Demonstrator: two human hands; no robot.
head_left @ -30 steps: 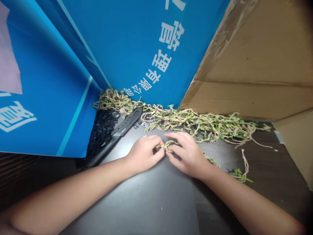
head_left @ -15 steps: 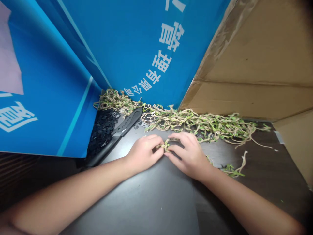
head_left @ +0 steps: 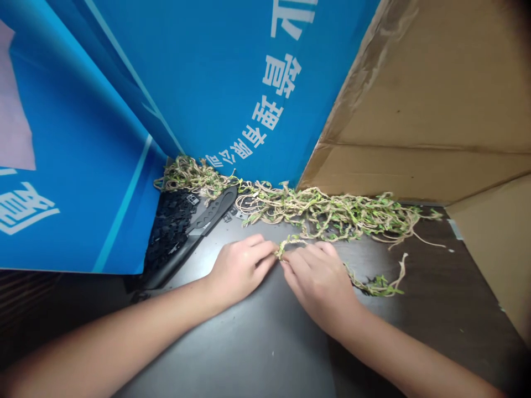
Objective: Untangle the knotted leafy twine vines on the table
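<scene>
Pinching knotty, leafy twine (head_left: 283,246) — rough, braided — both hands (head_left: 243,270) (head_left: 317,276) nearly meet, fingers curled.

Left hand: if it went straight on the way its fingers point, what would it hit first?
Past the leafy twine at its fingertips, the left hand would likely meet the right hand's fingers almost at once; exact depth is unclear.

Beside the smooth, softly shining worktop (head_left: 232,342), rough twine-like strands (head_left: 348,213) are looking fibrous; brown cardboard (head_left: 435,99) is showing matt behind it.
</scene>
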